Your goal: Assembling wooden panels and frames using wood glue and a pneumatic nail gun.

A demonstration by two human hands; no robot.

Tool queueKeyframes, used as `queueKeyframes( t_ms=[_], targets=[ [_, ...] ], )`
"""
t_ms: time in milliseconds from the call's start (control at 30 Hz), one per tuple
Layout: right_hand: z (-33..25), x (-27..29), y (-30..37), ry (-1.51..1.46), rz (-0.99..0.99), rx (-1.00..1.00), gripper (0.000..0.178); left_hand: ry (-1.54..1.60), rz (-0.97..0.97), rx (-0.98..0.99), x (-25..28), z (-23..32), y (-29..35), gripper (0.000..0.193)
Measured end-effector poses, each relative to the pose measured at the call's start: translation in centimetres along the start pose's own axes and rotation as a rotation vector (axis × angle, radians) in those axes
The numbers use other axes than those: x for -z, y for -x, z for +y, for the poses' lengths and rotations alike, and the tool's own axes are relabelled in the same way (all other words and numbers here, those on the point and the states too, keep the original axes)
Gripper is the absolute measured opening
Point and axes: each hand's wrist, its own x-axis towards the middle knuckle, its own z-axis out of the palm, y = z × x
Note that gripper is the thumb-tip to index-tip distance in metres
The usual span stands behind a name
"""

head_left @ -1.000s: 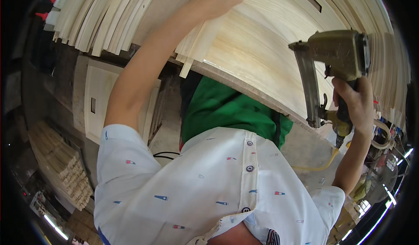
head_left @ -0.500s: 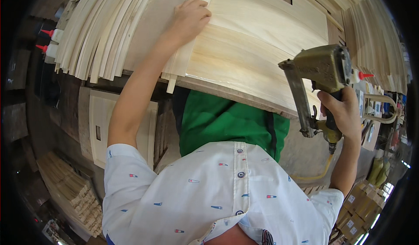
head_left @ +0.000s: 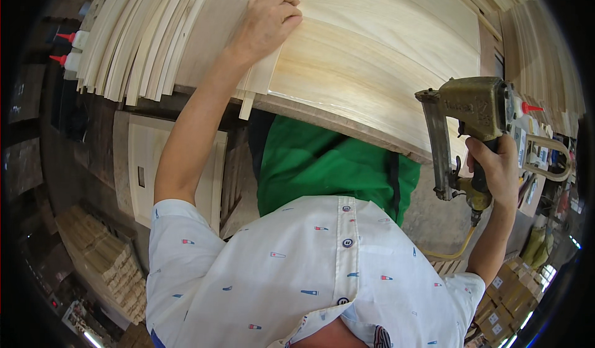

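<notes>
A pale wooden panel (head_left: pixel 365 57) with a rectangular slot near its far edge lies on the workbench in front of me. Along its left edge runs a light wooden strip (head_left: pixel 265 74). My left hand (head_left: pixel 268 26) rests on this strip, fingers curled over it at the panel's edge. In my right hand (head_left: pixel 498 162) is a brass-coloured pneumatic nail gun (head_left: pixel 474 106), gripped by its dark handle. The gun is held up over the panel's near right corner, its magazine slanting down toward me. A yellow air hose (head_left: pixel 462 246) hangs from the handle's base.
Stacked wooden strips (head_left: pixel 142 38) lie on the bench's left, with more boards (head_left: pixel 542 63) at right. Red-tipped glue bottles (head_left: pixel 73 61) stand at far left. A slotted panel (head_left: pixel 145 168) leans below the bench; cardboard boxes (head_left: pixel 508 295) are at lower right.
The nail gun in my right hand has shifted slightly right and toward me. My left hand stays on the strip, while the whole view has moved a little.
</notes>
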Motion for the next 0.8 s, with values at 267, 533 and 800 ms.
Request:
queueKeyframes(
  t_ms=[267, 533, 800],
  targets=[
    [-0.1, 0.0, -0.4, 0.019, -0.029, -0.012, 0.020, -0.071, 0.038, -0.032, 0.0, 0.4, 0.1, 0.012],
    [-0.2, -0.3, -0.6, 0.009, -0.041, -0.011, 0.019, -0.008, -0.023, 0.031, 0.4, 0.4, 0.0, 0.014],
    [0.2, 0.0, -0.8, 0.005, -0.051, -0.030, 0.016, 0.040, 0.073, 0.006, 1.2, 2.0, -1.1, 0.011]
  ],
)
